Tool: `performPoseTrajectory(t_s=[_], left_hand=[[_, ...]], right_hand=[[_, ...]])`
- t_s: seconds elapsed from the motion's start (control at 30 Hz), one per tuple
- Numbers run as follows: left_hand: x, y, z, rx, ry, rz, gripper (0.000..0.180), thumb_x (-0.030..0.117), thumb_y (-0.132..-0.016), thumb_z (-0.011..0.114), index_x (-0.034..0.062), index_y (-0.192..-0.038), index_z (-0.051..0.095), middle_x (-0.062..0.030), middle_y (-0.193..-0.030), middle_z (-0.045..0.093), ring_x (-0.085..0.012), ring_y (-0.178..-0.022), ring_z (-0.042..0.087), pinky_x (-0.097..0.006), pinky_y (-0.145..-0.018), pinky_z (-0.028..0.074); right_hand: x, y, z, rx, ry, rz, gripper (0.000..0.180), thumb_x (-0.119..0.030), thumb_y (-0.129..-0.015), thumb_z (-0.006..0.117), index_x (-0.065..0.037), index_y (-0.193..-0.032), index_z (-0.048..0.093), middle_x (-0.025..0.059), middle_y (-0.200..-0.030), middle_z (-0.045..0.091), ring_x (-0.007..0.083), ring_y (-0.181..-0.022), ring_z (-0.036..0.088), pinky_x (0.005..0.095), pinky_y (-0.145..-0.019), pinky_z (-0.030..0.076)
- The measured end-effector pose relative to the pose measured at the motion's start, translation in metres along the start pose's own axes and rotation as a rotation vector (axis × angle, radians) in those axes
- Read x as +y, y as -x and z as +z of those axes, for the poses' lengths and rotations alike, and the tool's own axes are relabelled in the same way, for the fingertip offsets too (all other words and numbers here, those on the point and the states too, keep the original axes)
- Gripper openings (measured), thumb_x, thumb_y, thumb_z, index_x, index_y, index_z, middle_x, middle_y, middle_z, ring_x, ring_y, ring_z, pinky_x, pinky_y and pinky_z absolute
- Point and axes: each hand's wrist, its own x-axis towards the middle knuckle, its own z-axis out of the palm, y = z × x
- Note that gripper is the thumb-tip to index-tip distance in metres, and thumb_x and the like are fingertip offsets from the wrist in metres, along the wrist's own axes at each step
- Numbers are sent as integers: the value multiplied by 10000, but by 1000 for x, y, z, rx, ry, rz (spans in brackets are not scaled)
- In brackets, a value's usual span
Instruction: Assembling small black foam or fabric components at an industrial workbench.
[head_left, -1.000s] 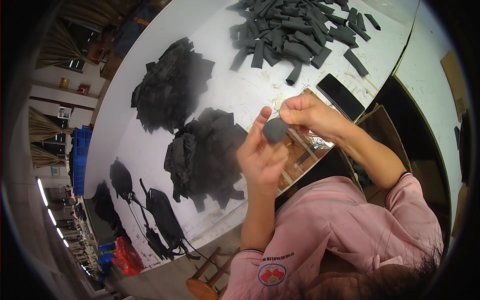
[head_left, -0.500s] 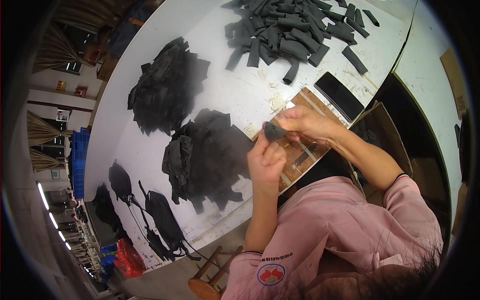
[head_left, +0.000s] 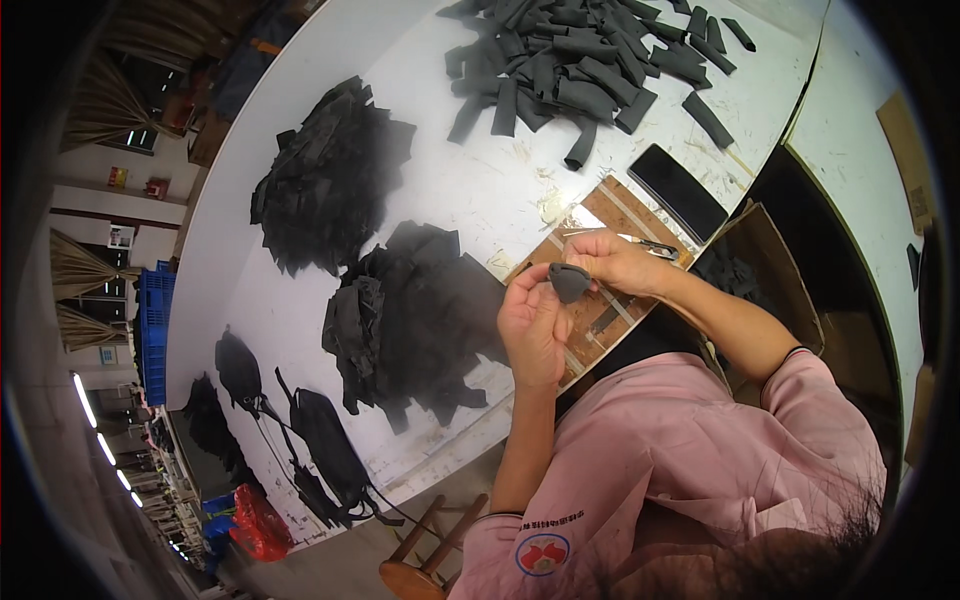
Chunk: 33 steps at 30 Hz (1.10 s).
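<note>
My left hand (head_left: 535, 325) and my right hand (head_left: 615, 262) meet over a wooden board (head_left: 622, 215) at the table's near edge. Between their fingertips they pinch a small dark grey fabric piece (head_left: 569, 282), held just above the board. Scissors (head_left: 640, 242) lie on the board behind my right hand. A heap of black fabric cut-outs (head_left: 420, 315) sits just left of my left hand. A second black heap (head_left: 330, 175) lies farther left.
Several rolled dark grey fabric tubes (head_left: 580, 60) are piled at the far side of the white table (head_left: 480, 170). A black flat slab (head_left: 680, 190) lies beside the board. A cardboard box (head_left: 765, 265) stands on my right. Black bags (head_left: 320, 450) and a wooden stool (head_left: 420, 570) sit lower left.
Both hands have come lower toward the board and closer together. The grey piece, earlier held up rounder in the fingers, is now pinched flatter between both hands.
</note>
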Motion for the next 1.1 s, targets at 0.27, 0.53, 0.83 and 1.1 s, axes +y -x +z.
performPoseTrajectory(t_s=[0.27, 0.53, 0.83, 1.1], left_hand=[[28, -12, 17, -72, -845, 642, 141, 9, -817, 515, -65, -936, 536, -79, -932, 569, -124, -826, 519, -227, -723, 421], [7, -2, 7, 124, -346, 437, 142, -30, -808, 474, -66, -926, 545, -116, -921, 571, -161, -845, 538, -281, -791, 419], [42, -21, 37, -287, -522, 403, 149, -57, -692, 607, -42, -834, 564, -119, -877, 572, -172, -847, 524, -269, -756, 416], [40, -24, 38, -283, -652, 452, 114, 8, -685, 630, -32, -777, 576, -82, -765, 575, -203, -799, 539, -274, -706, 426]], right_hand=[[-31, 11, 11, 198, 231, -26, 192, -214, -840, 502, -35, -768, 501, -12, -672, 499, 72, -579, 442, 204, -501, 354], [-45, 14, 14, 143, 1344, -564, 267, -276, -748, 578, -38, -661, 494, 82, -604, 497, 243, -633, 533, 340, -467, 385], [-32, 15, 11, 181, 1056, -741, 216, -233, -794, 541, -20, -759, 527, 135, -626, 510, 301, -585, 526, 379, -506, 405], [-15, 13, 10, 196, 944, -607, 260, -238, -825, 508, -7, -712, 468, 147, -621, 494, 332, -579, 508, 388, -518, 401]])
